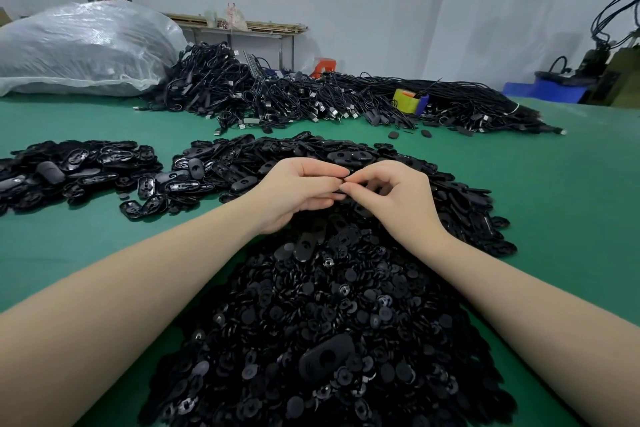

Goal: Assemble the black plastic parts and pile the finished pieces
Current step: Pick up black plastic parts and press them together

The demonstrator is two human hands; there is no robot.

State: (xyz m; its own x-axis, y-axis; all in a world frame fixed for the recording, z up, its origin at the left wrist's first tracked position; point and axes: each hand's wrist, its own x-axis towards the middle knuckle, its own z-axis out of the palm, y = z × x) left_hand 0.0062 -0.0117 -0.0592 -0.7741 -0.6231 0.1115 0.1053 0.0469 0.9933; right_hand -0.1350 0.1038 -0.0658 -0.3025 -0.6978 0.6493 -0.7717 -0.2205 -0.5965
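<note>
Above a heap of small round black caps (pixel 329 322) on a green table (pixel 554 218), the left hand (pixel 298 191) grips a black plastic piece (pixel 341 184), mostly hidden, axis unclear; right hand (pixel 394 194) fingertips pinch it.

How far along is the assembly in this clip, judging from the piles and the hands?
Done: a separate pile of oval pieces lies on the left of the green table, possibly the finished ones. In hand: the left hand and right hand pinch a small black part together between their fingertips. Left: the large heap of small round parts near the person and the oval shells beyond the hands look mostly unused.
</note>
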